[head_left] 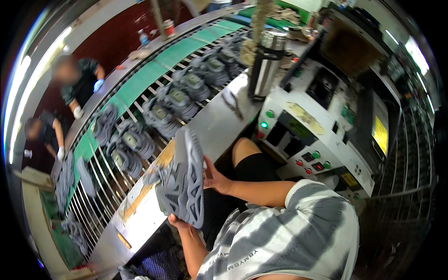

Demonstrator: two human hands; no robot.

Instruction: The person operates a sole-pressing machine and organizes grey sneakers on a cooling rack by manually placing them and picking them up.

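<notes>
A grey sneaker (183,179) with a chunky, sculpted sole is between my two hands, tilted up on its side above the metal bench edge. My left hand (180,224) is closed around its lower end. My right hand (213,178) grips it from the right side, the fingers partly hidden behind the sole. Beyond the bench, several similar grey shoes (177,100) stand in a row on the roller conveyor.
A machine (303,135) with buttons and lit indicators stands at my right. A steel flask (268,65) sits on the metal bench (224,135). A green belt (140,81) runs along the conveyor's far side. Two people (77,86) work across it. A small yellow stick (123,240) lies lower left.
</notes>
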